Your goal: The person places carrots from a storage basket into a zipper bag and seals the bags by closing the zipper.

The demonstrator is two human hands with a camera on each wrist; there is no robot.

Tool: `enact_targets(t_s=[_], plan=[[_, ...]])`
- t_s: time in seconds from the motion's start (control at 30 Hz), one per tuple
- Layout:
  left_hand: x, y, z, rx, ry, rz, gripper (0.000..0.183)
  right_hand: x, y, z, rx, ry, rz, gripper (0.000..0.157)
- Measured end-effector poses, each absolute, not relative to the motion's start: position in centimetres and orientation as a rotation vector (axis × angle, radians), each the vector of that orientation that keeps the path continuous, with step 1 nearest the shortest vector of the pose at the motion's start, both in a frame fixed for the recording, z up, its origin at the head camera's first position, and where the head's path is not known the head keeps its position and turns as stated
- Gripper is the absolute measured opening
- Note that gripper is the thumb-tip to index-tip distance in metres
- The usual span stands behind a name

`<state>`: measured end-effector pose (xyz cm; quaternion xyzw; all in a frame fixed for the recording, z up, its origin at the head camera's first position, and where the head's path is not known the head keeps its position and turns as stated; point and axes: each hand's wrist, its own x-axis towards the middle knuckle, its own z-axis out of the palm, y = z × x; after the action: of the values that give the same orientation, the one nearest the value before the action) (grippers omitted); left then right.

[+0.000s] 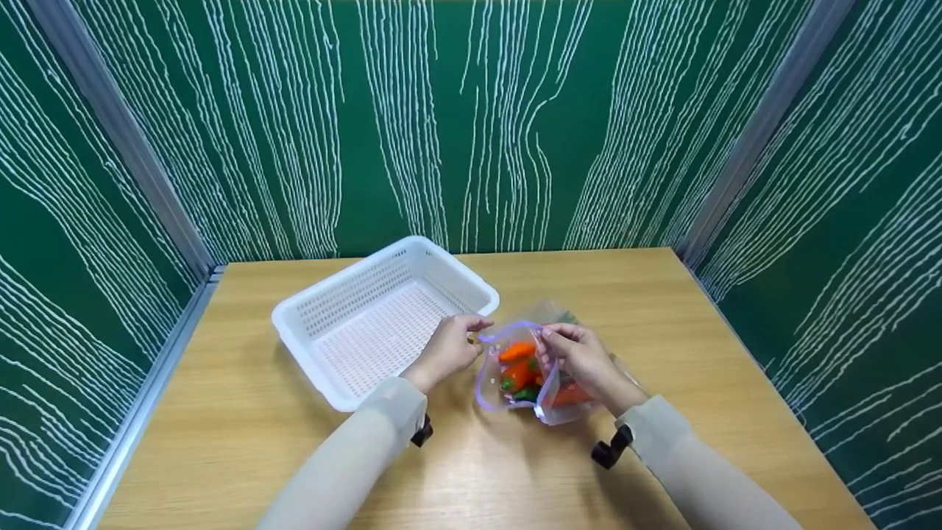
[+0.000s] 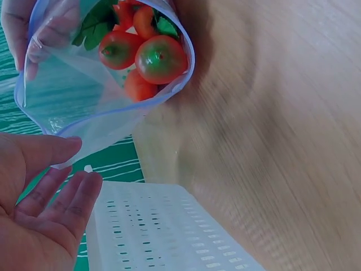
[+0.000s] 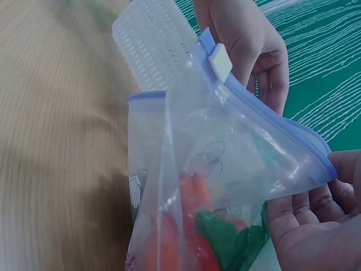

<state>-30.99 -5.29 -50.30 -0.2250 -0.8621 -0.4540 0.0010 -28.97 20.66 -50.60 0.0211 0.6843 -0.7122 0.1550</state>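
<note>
A clear zip bag [image 1: 548,416] with a purple-blue rim stands on the table with its mouth spread wide. In it are red-orange vegetables [image 2: 161,59] that look like tomatoes or peppers, and green leaves [image 2: 96,25]. My right hand [image 1: 581,361] pinches the bag's rim between thumb and fingers, seen closely in the right wrist view. At the opposite side of the mouth is my left hand [image 1: 450,346], its thumb and fingers apart beside the rim. A white slider [image 3: 221,62] sits on the zip strip.
Left of the bag stands a white perforated plastic basket [image 1: 294,305], close by my left hand. Green walls [image 1: 493,147] with white wavy lines enclose the back and sides of the wooden table [image 1: 471,471].
</note>
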Motion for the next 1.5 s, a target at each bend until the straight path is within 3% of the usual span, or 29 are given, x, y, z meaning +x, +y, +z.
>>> enact_targets(t_s=[0.63, 1.03, 1.5], plan=[[-31.4, -4.7, -50.3, -0.724, -2.706, -1.258, 0.014, -28.9, 21.6, -50.2, 0.042, 1.949, -2.048, 0.028], [-31.8, -4.4, -49.1, -0.704, -2.664, -1.316, 0.015, -29.0, 22.1, -49.5, 0.073, 1.988, -2.111, 0.018], [-31.9, -3.6, -47.6, -0.677, -2.567, -1.503, 0.014, -29.0, 23.1, -48.4, 0.061, 2.025, -2.118, 0.018]])
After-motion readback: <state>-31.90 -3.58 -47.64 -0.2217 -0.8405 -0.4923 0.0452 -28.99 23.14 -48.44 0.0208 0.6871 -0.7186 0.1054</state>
